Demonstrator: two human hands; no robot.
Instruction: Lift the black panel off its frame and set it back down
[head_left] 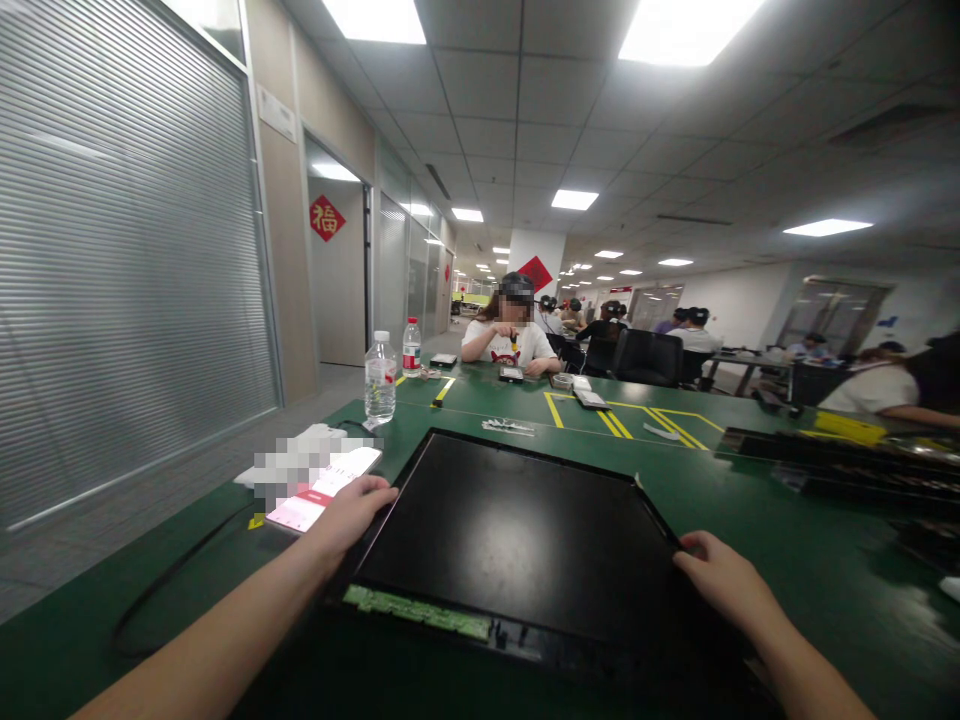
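A black LCD screen panel (517,540) lies or is held nearly flat over the green table in front of me, its dark face up. Along its near edge runs a green strip (416,612) that looks like a circuit board. My left hand (364,505) grips the panel's left edge, thumb on the rim and the other fingers mostly hidden. On the opposite side, my right hand (712,570) is closed on the right edge, its fingertips partly under the frame. Whether the panel touches the table cannot be made out.
Left of the panel are a lit phone (326,490) and a cable (161,570). Water bottles (381,380) stand beyond. Across the green table (465,400) a person holds a tool over a small device (511,374). Dark panels (825,465) are piled at right.
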